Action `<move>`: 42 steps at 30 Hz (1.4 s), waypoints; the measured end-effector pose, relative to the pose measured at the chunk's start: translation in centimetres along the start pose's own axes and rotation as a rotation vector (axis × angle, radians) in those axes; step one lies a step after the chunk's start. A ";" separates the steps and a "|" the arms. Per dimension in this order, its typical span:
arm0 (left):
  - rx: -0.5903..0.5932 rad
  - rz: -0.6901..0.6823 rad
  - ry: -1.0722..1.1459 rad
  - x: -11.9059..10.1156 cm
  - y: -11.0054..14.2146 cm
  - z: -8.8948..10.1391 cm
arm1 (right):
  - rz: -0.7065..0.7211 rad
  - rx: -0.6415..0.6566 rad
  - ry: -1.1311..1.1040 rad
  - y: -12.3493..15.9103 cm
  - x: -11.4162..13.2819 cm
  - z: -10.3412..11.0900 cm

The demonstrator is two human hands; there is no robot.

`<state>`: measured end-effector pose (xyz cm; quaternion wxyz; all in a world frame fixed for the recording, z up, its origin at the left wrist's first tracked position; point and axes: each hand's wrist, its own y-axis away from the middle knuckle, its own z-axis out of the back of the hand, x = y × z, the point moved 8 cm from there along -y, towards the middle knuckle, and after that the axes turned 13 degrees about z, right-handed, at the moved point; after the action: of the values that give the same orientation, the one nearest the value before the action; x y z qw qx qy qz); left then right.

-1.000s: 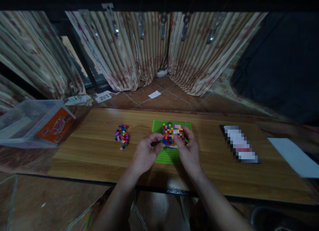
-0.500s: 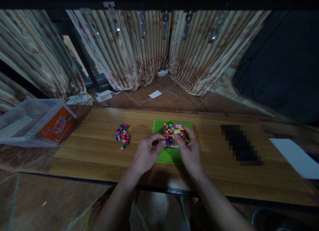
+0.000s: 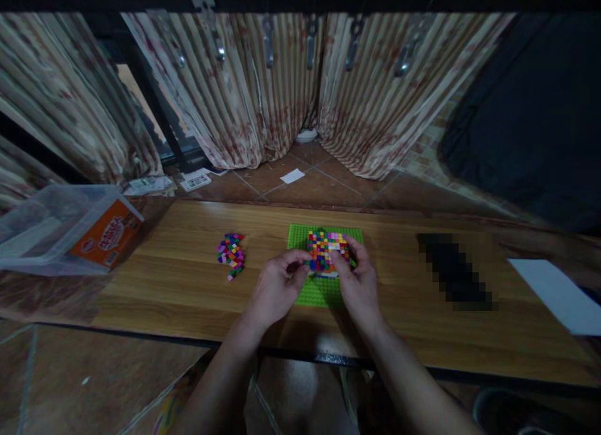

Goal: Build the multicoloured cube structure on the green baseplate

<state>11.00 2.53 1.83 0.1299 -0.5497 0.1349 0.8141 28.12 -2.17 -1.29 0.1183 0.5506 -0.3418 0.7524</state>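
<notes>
A green baseplate (image 3: 303,238) lies on the wooden table (image 3: 188,285), bearing a square block of many small coloured bricks (image 3: 328,246). My left hand (image 3: 275,288) is curled at the block's near left corner, thumb and forefinger pinched against its edge. My right hand (image 3: 359,285) is curled at the block's near right side, fingertips pressing on its front edge. Whether either hand holds a loose brick is too small to make out. A pile of loose coloured bricks (image 3: 230,255) lies to the left of my left hand.
A clear plastic tub (image 3: 47,225) with an orange label sits at the table's left end. A dark blurred object (image 3: 455,272) and a white sheet (image 3: 558,294) lie on the right. Striped curtains (image 3: 263,91) hang behind over a tiled floor.
Both hands have stayed at the block's near edge with small finger shifts. The view has tilted slightly. The object on the right has turned from light to dark.
</notes>
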 end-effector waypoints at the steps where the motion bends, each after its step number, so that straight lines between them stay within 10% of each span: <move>1: 0.000 -0.004 0.000 0.1 0.0 0.0 | 0.000 0.000 -0.002 0.0 -0.1 0.0; 42: -0.276 -0.220 -0.237 -1.8 -0.1 -0.7 | 0.009 0.040 0.022 -0.1 0.6 0.1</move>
<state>12.30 2.21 3.20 0.1564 -0.4741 -0.0548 0.8647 27.99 -2.29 -0.75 0.1075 0.5430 -0.3280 0.7655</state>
